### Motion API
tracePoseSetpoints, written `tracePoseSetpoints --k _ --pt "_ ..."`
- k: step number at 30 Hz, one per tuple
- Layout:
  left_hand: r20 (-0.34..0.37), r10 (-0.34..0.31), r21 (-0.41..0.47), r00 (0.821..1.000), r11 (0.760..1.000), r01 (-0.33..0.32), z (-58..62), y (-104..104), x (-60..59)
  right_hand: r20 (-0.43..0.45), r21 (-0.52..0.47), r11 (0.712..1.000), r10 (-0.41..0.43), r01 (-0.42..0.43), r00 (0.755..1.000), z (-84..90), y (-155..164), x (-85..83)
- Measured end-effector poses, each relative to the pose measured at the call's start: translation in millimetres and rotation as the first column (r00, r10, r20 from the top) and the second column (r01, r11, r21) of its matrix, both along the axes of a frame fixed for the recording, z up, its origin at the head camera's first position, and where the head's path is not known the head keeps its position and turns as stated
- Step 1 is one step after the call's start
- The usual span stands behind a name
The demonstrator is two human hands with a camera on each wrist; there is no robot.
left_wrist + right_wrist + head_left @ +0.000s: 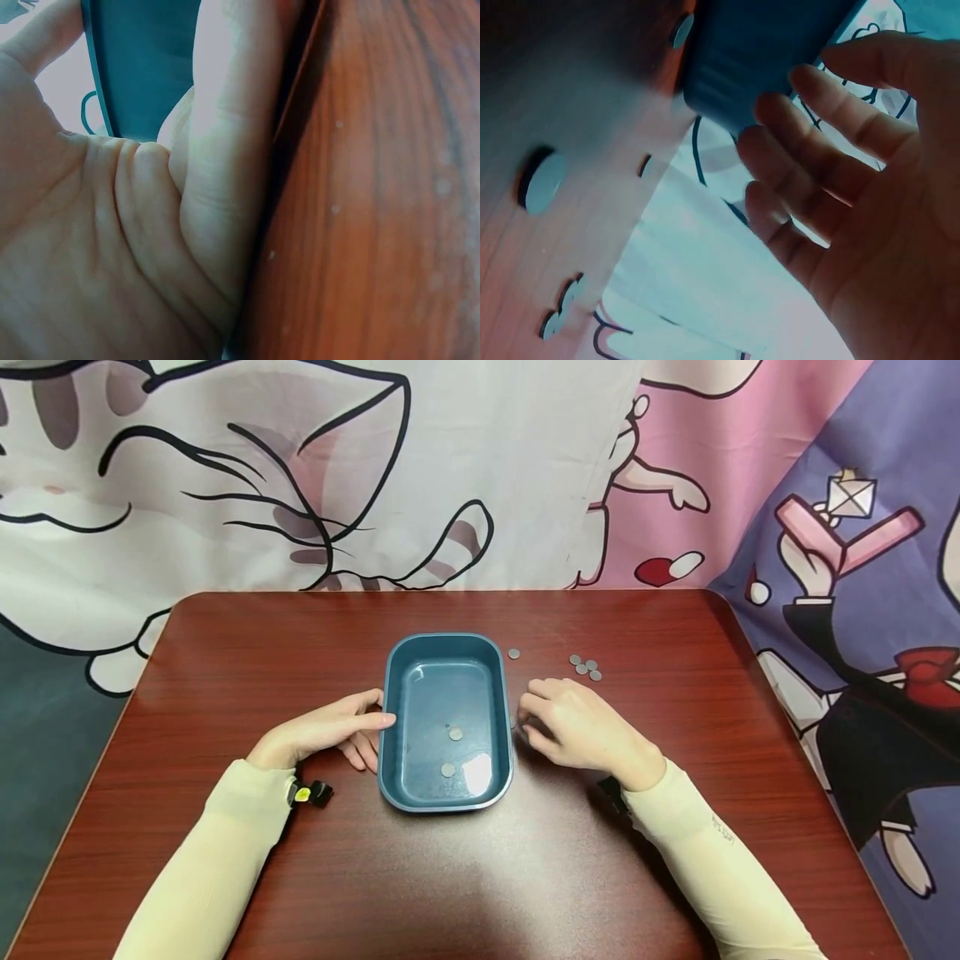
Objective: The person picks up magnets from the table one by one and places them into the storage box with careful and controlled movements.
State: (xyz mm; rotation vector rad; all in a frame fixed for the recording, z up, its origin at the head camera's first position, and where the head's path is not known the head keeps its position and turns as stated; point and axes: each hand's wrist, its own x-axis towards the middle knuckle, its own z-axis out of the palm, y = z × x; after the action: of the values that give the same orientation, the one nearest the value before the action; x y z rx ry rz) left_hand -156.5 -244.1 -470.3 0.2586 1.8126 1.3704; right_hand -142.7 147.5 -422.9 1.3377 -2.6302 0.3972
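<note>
red table [225, 860], scattered coins [585, 667]

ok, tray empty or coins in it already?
Not empty: two coins lie in the tray; five more coins sit on the table.

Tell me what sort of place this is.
Probably a staged home or studio tabletop, not a workshop: a red-brown table backed by cartoon-cat cloth, bearing only a blue tray and loose coins.

red-brown table [225, 652], blue tray [390, 693], loose coins [585, 667]
</note>
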Motion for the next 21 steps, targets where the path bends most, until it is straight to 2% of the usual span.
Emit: tracePoseSetpoints --k 9,21 --pt "-0.007 0.004 -0.012 1.0 1.0 -0.004 -1.6 0.3 -0.5 0.073 0.094 0.992 -0.093 0.086 0.993 2.6 11.3 -5.2" --pt "-0.005 0.001 -0.011 1.0 1.0 -0.001 -0.5 0.9 -0.2 0.148 0.24 0.952 -0.23 0.19 0.962 1.3 23.7 -10.3"
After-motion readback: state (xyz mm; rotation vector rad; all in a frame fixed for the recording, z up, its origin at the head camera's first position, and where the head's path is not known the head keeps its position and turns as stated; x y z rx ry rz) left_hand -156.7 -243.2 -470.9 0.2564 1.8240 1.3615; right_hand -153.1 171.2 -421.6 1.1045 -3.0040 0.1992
